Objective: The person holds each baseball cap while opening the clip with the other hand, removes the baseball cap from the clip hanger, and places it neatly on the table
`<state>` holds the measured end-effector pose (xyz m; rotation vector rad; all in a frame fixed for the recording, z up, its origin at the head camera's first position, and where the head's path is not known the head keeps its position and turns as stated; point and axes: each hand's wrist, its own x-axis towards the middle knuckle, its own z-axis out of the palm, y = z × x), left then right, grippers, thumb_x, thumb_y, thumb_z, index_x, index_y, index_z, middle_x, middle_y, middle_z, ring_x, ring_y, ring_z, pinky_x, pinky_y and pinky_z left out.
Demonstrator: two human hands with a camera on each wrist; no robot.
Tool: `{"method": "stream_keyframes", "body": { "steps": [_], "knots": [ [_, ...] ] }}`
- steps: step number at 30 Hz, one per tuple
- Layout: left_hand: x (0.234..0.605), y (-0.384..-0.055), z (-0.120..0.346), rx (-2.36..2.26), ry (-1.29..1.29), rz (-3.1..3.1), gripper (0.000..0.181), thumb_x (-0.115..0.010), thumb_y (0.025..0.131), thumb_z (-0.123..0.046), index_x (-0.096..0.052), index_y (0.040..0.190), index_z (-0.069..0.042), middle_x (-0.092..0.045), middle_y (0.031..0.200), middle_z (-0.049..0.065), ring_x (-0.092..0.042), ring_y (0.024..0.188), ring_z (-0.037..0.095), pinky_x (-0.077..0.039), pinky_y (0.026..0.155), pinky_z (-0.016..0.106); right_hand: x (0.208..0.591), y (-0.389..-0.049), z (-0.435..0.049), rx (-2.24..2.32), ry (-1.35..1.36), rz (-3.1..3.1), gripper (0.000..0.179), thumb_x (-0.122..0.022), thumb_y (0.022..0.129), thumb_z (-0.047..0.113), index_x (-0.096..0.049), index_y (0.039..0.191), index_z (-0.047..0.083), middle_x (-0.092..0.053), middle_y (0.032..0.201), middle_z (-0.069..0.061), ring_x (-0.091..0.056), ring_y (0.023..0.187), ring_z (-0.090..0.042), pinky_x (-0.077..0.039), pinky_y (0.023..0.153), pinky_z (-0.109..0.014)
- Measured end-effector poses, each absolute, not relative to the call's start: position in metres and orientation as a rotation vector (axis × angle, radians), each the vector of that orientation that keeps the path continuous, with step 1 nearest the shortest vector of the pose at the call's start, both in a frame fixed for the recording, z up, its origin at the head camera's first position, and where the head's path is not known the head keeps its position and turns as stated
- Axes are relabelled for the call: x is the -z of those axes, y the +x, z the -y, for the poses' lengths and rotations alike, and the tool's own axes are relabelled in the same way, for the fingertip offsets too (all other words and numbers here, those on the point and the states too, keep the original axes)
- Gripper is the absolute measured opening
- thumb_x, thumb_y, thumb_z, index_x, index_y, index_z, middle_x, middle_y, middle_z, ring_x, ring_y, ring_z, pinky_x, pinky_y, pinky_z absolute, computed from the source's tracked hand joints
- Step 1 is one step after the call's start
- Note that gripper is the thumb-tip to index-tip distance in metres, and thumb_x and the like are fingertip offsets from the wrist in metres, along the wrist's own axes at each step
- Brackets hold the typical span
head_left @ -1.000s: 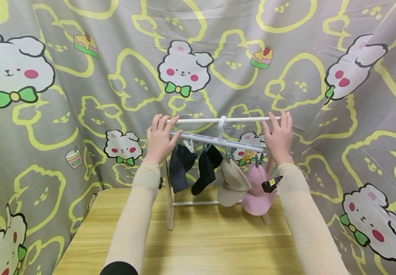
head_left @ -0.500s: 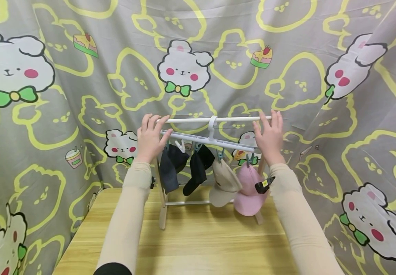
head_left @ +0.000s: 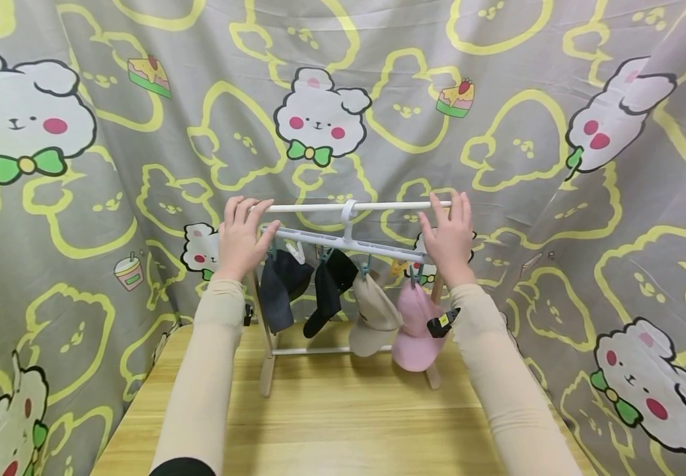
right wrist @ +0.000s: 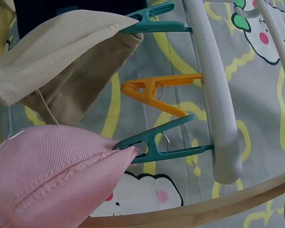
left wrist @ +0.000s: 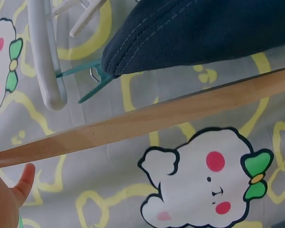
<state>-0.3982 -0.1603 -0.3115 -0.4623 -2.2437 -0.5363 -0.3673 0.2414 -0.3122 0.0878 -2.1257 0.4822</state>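
Observation:
My left hand [head_left: 239, 241] grips the top left corner of a small drying rack with a white top rod [head_left: 307, 208]. In the left wrist view its thumb lies beside the wooden post [left wrist: 133, 124]. My right hand [head_left: 451, 241] holds the top right corner, fingers over the rod's end. From the rod hangs a pale blue clip hanger [head_left: 319, 238], tilted lower on the right. Clipped along it are a dark blue stitched cloth piece [head_left: 277, 291], a black sock [head_left: 325, 297], a beige cap [head_left: 373, 311] and a pink cap [head_left: 417, 320].
The rack stands on a wooden table [head_left: 319, 430]. A patterned grey curtain [head_left: 402, 152] surrounds the table's back and sides. A white lower bar [head_left: 307, 351] joins the rack's legs. A white clip [head_left: 297, 252] and an orange clip [right wrist: 156, 90] hang with nothing in them.
Both hands have moved left together, carrying the rack with its hanger and hung items along the table. Their hold at the two top corners looks the same.

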Motion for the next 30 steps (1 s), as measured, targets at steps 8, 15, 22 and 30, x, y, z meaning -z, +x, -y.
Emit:
{"method": "stream_keyframes", "body": {
  "steps": [8,15,22,30],
  "knots": [
    [0.31,-0.399,0.173,0.591,-0.466,2.227,0.044,-0.054,0.097,-0.045,-0.051,0.137,-0.029,-0.045,0.138,0.006,-0.02,0.143,0.025,-0.034,0.101,0.063,0.313,-0.37,-0.229,-0.428,0.092,2.133,0.051,-0.052,0.098,0.041,-0.05,0.143,0.017,-0.033,0.154,-0.02,-0.022,0.146,-0.039,-0.019,0.121,-0.049],
    [0.309,-0.399,0.183,0.628,-0.452,2.232,0.044,-0.054,0.097,-0.046,-0.051,0.137,-0.029,-0.045,0.138,0.006,-0.019,0.143,0.025,-0.037,0.095,0.062,0.313,-0.37,-0.217,-0.419,0.086,2.132,0.05,-0.052,0.099,0.042,-0.05,0.143,0.019,-0.034,0.153,-0.02,-0.023,0.146,-0.039,-0.022,0.12,-0.051],
    [0.309,-0.399,0.194,0.63,-0.442,2.251,0.045,-0.053,0.097,-0.048,-0.051,0.137,-0.028,-0.045,0.139,0.006,-0.019,0.144,0.025,-0.035,0.097,0.064,0.314,-0.372,-0.205,-0.44,0.091,2.12,0.05,-0.053,0.098,0.041,-0.051,0.142,0.019,-0.034,0.154,-0.02,-0.024,0.146,-0.04,-0.023,0.119,-0.053],
    [0.309,-0.398,0.203,0.629,-0.41,2.257,0.046,-0.052,0.096,-0.05,-0.051,0.137,-0.029,-0.044,0.14,0.006,-0.018,0.145,0.025,-0.036,0.092,0.063,0.314,-0.373,-0.195,-0.428,0.086,2.14,0.051,-0.05,0.098,0.043,-0.049,0.144,0.019,-0.031,0.155,-0.02,-0.024,0.145,-0.04,-0.023,0.119,-0.053]
  ]
}}
